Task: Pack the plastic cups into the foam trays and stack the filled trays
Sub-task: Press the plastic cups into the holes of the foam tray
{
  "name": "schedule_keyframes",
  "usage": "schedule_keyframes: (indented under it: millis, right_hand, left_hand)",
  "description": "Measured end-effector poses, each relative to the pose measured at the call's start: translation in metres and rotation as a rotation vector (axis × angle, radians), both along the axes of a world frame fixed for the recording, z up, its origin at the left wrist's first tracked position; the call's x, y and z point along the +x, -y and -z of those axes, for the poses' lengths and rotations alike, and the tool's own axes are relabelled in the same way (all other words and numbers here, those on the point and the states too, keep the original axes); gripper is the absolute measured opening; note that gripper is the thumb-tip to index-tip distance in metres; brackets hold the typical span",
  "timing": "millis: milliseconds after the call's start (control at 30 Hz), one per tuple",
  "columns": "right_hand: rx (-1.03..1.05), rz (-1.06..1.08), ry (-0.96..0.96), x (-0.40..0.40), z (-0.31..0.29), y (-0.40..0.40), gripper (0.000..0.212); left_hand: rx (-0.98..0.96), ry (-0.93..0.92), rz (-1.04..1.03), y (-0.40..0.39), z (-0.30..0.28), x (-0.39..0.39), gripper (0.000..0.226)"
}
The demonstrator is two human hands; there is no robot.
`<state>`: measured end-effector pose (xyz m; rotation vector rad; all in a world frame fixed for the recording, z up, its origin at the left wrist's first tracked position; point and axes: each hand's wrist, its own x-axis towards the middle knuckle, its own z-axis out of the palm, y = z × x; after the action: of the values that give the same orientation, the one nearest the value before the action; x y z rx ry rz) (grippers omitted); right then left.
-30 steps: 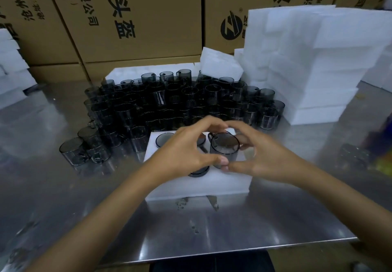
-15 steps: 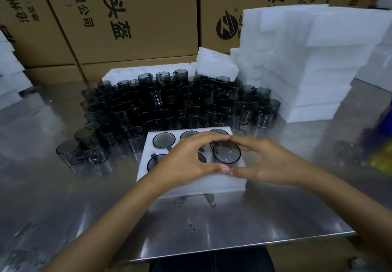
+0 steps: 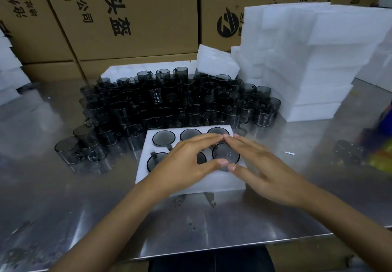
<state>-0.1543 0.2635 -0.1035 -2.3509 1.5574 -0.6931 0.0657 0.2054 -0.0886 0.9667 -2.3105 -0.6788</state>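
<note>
Both hands flat, L (image 3: 184, 163) & R (image 3: 263, 165) grip wide, fingertips pressing cup (image 3: 226, 153) into tray (image 3: 212, 184).

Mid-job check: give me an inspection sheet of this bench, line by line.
Surface: metal table, reflective, scuffed.
Job's things: foam tray with six cups seated; the near-right cup sits between both hands. Loose cups crowd behind it; stack of foam trays at right.
Clutter: small white scrap; blurred coloured objects at the right edge.
Hands: left hand and right hand flat on the tray, fingers straight, no grip.
Cables: nothing seen.
Surroundings: cardboard boxes behind.
</note>
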Motion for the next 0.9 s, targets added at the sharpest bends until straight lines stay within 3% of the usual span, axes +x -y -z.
schedule_keyframes:
  millis: [133, 300, 733, 833, 900]
  right_hand:
    - [-0.104, -0.005, -0.187, -0.001, 0.0, -0.004, 0.073]
    - [-0.093, 0.006, -0.165, 0.0, 0.008, -0.005, 0.074]
    - [-0.193, 0.043, -0.217, 0.003, 0.02, 0.001, 0.071]
    - [-0.153, 0.059, -0.095, 0.004, 0.025, 0.003, 0.069]
    - [-0.052, 0.087, 0.178, 0.011, 0.03, 0.004, 0.067]
  left_hand:
    - [-0.045, 0.127, 0.031, -0.003, 0.005, -0.001, 0.07]
    - [-0.092, 0.224, 0.057, 0.002, 0.004, -0.003, 0.067]
    - [0.026, 0.282, -0.001, 0.006, -0.001, -0.004, 0.062]
    - [0.034, 0.266, 0.006, 0.005, 0.001, -0.003, 0.062]
    - [0.0, 0.255, -0.002, 0.002, 0.004, -0.002, 0.06]
